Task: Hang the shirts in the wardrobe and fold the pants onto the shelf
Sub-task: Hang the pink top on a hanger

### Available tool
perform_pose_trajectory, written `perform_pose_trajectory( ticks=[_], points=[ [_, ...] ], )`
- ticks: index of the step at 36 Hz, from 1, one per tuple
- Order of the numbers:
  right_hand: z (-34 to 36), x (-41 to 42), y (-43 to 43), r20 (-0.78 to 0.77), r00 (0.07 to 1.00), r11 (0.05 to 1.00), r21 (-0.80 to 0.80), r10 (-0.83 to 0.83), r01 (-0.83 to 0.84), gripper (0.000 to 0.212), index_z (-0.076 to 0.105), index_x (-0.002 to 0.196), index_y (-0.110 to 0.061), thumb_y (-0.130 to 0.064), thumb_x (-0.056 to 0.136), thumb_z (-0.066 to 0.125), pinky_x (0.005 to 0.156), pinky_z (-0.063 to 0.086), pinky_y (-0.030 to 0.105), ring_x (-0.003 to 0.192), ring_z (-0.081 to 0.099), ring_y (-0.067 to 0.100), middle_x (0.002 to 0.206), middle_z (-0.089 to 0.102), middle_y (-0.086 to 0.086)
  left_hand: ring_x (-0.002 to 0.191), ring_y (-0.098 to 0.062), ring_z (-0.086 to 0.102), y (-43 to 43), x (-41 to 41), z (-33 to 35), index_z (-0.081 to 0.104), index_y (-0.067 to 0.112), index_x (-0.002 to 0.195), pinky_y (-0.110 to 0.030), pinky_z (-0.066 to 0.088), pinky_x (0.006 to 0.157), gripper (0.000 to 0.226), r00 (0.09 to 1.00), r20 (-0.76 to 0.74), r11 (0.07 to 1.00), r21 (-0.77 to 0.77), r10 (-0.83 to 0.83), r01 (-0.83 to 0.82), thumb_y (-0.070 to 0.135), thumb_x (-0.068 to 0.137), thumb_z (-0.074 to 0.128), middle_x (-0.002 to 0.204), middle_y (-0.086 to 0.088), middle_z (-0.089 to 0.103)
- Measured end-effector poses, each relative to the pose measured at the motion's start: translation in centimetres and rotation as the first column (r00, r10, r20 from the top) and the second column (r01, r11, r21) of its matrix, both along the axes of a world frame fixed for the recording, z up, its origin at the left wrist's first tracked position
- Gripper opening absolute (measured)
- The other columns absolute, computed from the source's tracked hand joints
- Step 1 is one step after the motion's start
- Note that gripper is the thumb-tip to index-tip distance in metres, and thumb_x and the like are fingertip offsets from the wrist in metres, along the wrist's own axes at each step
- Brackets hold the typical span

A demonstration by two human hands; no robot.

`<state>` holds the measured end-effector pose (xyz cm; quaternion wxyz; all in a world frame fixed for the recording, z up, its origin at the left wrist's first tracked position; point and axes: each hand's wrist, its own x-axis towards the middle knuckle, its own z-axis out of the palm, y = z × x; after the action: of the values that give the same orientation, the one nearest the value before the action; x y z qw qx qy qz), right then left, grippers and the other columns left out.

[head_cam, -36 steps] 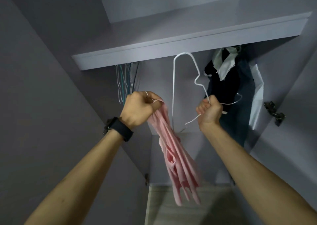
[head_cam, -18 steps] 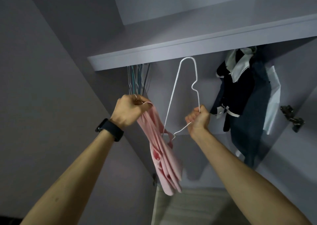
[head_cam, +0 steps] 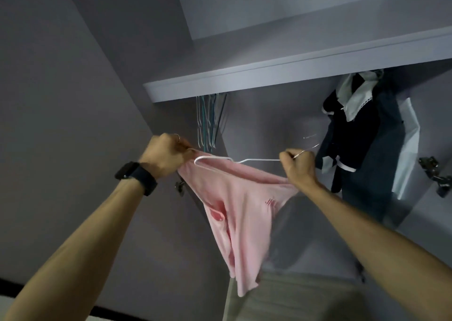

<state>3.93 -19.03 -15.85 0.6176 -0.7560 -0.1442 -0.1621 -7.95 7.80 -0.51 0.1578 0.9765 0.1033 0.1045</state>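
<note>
holding pink shirt (head_cam: pixel 234 198) and hanger (head_cam: pixel 259 159) beside dark clothes (head_cam: pixel 352 137)

Both arms raised, hands fisted, about level, well apart.
Left hand (head_cam: pixel 166 155): fingers curled tight, pinching one edge of the pink shirt (head_cam: pixel 234 198); thin ring (head_cam: pixel 177 137) on one finger, black watch (head_cam: pixel 137 177) on the wrist. Right hand (head_cam: pixel 299 166): fist closed round the wire of the white hanger (head_cam: pixel 256 159), back of hand toward the camera, and the shirt's other end meets this fist. Both forearms are bare and reach up and inward from the lower corners. Elbows are out of frame.
</note>
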Motion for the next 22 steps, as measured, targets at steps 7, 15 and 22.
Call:
perform_pose_trajectory(
  ticks=[7, 15, 22],
  points=[
    [2.3, 0.2, 1.4, -0.061, 0.998, 0.992, 0.119, -0.034, 0.041, 0.032, 0.036, 0.045, -0.01, -0.022, 0.07, 0.051, 0.046, 0.019, 0.028, 0.046, 0.023, 0.006, 0.048, 0.025, -0.012, 0.078, 0.0, 0.067, -2.4, 0.9, -0.1, 0.077, 0.029, 0.088, -0.009, 0.047, 0.065, 0.007, 0.994, 0.107, 0.98, -0.192, -0.035, 0.055, 0.026, 0.087, 0.07, 0.084, 0.014, 0.074],
    [3.5, 0.9, 6.0, -0.366, 0.928, 0.82, 0.549, 0.065, 0.159, 0.029, 0.041, 0.034, -0.02, -0.019, 0.062, 0.048, 0.046, 0.02, 0.024, 0.042, 0.026, 0.01, 0.042, 0.03, -0.01, 0.086, -0.004, 0.071, -4.5, 0.3, 5.8, 0.079, 0.025, 0.084, -0.015, 0.051, 0.078, 0.015, 0.937, 0.092, 0.859, -0.378, -0.338, 0.347, 0.012, 0.087, 0.072, 0.086, 0.011, 0.077],
    [1.7, 0.8, 8.3, -0.454, 0.891, 0.883, 0.408, -0.025, 0.232, 0.02, 0.052, 0.049, -0.018, -0.029, 0.067, 0.052, 0.062, 0.036, 0.04, 0.057, 0.045, 0.023, 0.052, 0.045, 0.001, 0.08, 0.012, 0.063, -2.8, -1.0, 7.0, 0.074, 0.043, 0.076, 0.001, 0.041, 0.063, 0.018, 0.974, 0.029, 0.97, -0.085, -0.225, 0.227, 0.026, 0.083, 0.075, 0.076, 0.032, 0.069]
  ],
)
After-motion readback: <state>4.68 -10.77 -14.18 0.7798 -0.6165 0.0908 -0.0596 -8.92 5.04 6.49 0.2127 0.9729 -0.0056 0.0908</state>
